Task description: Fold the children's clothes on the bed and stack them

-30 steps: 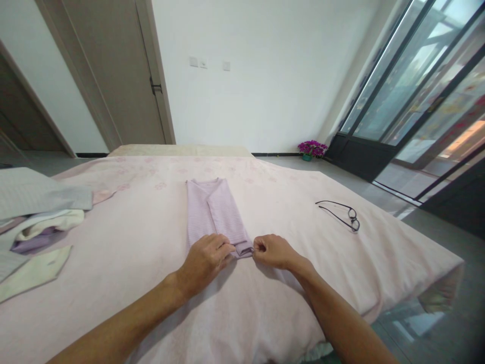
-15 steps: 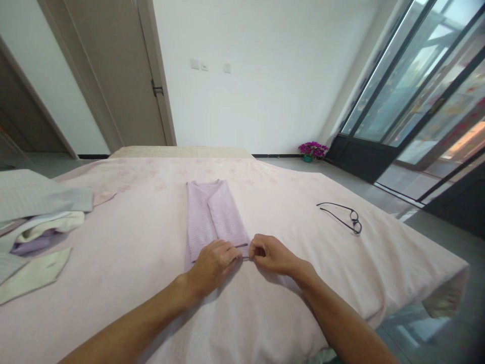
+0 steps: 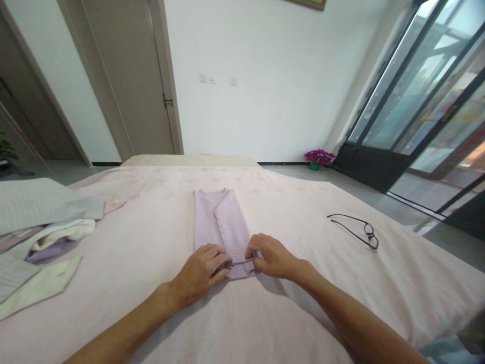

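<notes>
A light purple ribbed top [image 3: 222, 217] with a crossed V-neck lies folded into a narrow strip on the bed, its neckline pointing away from me. My left hand [image 3: 204, 268] bends its fingers over the lower left of the top, thumb and fingertips closed at the hem. At the lower right edge, my right hand [image 3: 271, 257] pinches the cloth between thumb and fingers. A flat band of the hem shows between and below the two hands. The fingertips partly hide the fabric they grip.
Several folded and loose clothes [image 3: 49, 207] are piled at the left. Black-framed glasses [image 3: 369, 235] lie at the right on the pink bedsheet [image 3: 299, 217]. Beyond the bed are a door [image 3: 129, 76], a purple potted plant [image 3: 318, 158] and glass sliding doors [image 3: 413, 101].
My left hand has shifted left along the hem, widening the gap between the hands. More of the hem band shows below them. The camera view has tilted up slightly.
</notes>
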A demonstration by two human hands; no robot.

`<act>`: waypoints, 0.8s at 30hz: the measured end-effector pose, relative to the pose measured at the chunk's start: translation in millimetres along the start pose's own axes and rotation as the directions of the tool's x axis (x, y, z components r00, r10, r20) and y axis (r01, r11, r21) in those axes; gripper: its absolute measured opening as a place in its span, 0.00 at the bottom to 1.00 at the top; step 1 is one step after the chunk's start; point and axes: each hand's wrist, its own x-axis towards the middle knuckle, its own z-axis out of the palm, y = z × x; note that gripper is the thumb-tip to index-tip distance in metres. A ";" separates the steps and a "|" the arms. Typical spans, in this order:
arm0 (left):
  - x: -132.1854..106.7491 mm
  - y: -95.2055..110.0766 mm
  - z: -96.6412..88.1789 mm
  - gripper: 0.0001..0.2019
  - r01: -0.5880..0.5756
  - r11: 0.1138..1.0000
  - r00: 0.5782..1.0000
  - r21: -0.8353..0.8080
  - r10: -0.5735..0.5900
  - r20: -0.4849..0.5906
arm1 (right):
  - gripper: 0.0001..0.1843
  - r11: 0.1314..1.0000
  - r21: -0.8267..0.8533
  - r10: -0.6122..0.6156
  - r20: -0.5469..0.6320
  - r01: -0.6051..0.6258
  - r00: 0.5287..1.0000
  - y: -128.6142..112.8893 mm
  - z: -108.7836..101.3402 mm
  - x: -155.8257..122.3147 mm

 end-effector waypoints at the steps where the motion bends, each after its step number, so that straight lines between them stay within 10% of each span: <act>1: 2.0 0.0 -0.5 0.09 0.010 1.000 1.000 -0.004 -0.010 0.008 | 0.16 1.000 -0.014 0.022 -0.007 -0.022 1.000 1.8 -2.7 4.9; 8: 32.0 -18.1 0.0 0.15 0.012 0.991 0.998 0.131 -0.003 -0.065 | 0.22 0.990 -0.115 -0.089 -0.105 0.077 0.991 29.5 -4.9 81.2; 20: 28.1 -22.7 16.8 0.30 0.119 0.981 0.951 0.151 -0.157 0.267 | 0.29 0.977 -0.204 -0.053 0.033 0.059 0.998 58.8 48.6 173.8; 24: 30.4 -22.5 15.7 0.31 0.158 0.980 0.936 0.123 -0.188 0.296 | 0.21 0.984 -0.075 0.145 -0.173 -0.160 0.974 79.5 36.4 190.3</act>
